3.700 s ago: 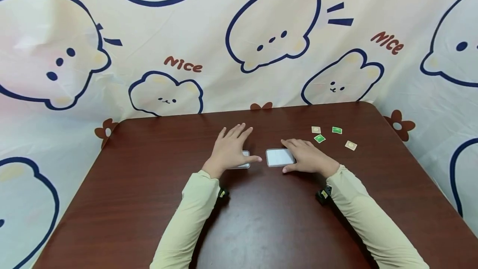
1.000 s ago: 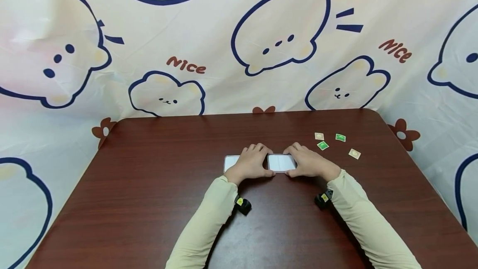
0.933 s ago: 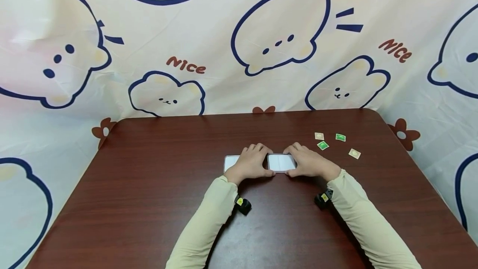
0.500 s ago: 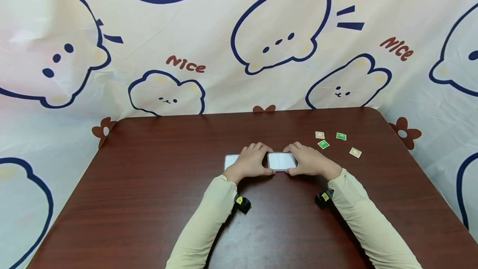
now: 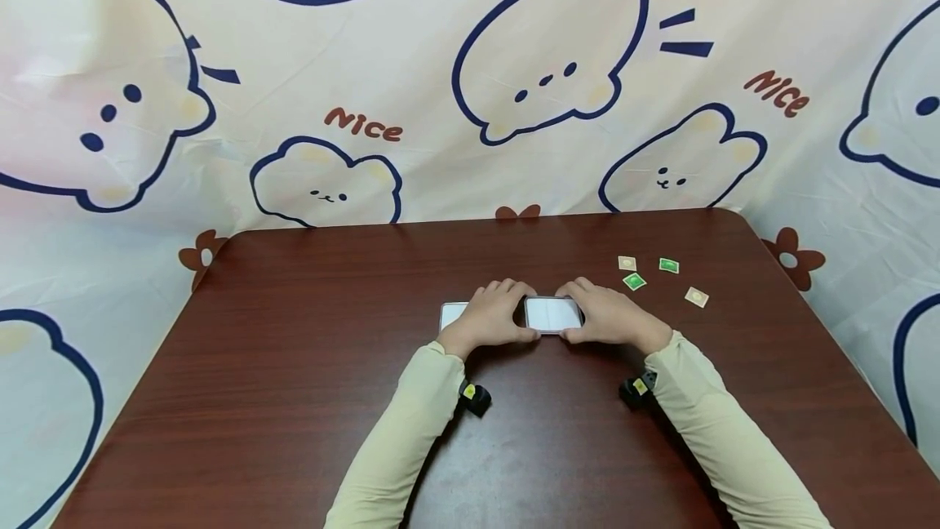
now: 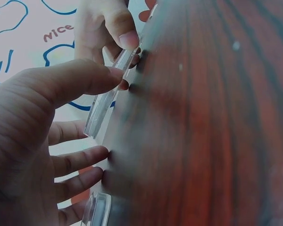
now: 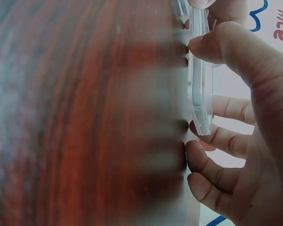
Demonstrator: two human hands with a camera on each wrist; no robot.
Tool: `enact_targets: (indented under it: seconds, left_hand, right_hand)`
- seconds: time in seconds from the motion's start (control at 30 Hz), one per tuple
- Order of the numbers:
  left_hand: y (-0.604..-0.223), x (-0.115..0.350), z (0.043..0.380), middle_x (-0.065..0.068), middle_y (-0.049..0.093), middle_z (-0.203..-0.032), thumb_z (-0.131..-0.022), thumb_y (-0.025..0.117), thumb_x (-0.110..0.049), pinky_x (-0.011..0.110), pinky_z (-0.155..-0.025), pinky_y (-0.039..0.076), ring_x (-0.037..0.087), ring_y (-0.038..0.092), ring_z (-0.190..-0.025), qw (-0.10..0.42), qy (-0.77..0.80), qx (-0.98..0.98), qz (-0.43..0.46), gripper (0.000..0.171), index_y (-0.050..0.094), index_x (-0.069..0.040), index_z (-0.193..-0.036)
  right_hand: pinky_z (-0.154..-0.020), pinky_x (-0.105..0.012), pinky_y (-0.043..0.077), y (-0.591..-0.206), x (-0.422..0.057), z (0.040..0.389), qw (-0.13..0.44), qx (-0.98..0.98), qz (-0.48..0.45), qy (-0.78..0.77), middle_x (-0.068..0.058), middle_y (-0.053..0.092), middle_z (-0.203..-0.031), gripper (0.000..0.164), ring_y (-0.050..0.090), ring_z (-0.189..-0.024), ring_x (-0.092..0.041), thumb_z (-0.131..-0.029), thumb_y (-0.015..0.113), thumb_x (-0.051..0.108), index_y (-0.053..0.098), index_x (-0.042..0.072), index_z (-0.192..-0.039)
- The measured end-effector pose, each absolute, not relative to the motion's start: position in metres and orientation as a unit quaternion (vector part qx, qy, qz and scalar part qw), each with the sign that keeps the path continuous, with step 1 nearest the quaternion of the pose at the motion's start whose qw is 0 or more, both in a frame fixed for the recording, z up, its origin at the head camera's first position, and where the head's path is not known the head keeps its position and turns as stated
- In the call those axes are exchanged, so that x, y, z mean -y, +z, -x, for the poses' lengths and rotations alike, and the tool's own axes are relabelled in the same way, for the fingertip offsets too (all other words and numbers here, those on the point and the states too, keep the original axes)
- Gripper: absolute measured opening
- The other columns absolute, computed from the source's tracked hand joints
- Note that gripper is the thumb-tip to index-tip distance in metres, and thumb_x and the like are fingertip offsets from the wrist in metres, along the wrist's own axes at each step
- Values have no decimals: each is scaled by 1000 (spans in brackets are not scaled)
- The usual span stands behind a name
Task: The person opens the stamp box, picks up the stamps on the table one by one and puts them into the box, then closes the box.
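Note:
A flat, clear-edged rectangular case point(image 5: 553, 314) with a white top lies level at the middle of the table. My left hand point(image 5: 490, 317) pinches its left end, thumb on the near edge and fingers at the far side. At the right end my right hand point(image 5: 611, 317) grips it the same way. Both wrist views show the clear case point(image 6: 100, 113) edge-on, close over the tabletop, with the thumbs pressed to its near side. The lower fingertips point(image 7: 195, 150) of the right hand sit at the table surface. A second similar case point(image 5: 451, 315) is partly hidden behind my left hand.
Several small square cards, some green point(image 5: 634, 282) and some beige point(image 5: 696, 297), lie scattered at the back right of the brown table point(image 5: 294, 398). A cartoon-printed cloth point(image 5: 426, 178) hangs behind the table and along its sides.
Since the oldest frame, my left hand has moved right, off the left case, and taken hold of the middle case's left end. Over the last second the hands have stayed nearly still.

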State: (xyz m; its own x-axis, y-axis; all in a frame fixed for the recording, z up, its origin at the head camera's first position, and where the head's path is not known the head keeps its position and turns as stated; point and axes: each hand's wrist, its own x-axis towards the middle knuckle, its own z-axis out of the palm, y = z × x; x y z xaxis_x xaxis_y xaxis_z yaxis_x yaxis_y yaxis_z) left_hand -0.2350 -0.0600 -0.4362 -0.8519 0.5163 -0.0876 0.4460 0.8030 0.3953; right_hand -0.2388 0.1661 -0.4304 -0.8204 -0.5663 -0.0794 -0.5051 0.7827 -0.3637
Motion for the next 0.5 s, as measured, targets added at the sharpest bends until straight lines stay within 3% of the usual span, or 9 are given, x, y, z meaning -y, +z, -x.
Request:
enact_targets:
  seconds: [0.5]
  left_hand:
    - [-438, 59, 235, 1, 52, -133, -76, 77, -48, 42, -100, 39, 23, 47, -124, 91, 162, -950, -251, 67, 53, -18, -131]
  right_hand:
    - [-67, -30, 47, -436, -163, 236, 60, -941, 297, -152, -5, 57, -111, 56, 56, -81, -13, -76, 75, 34, 56, 8, -122]
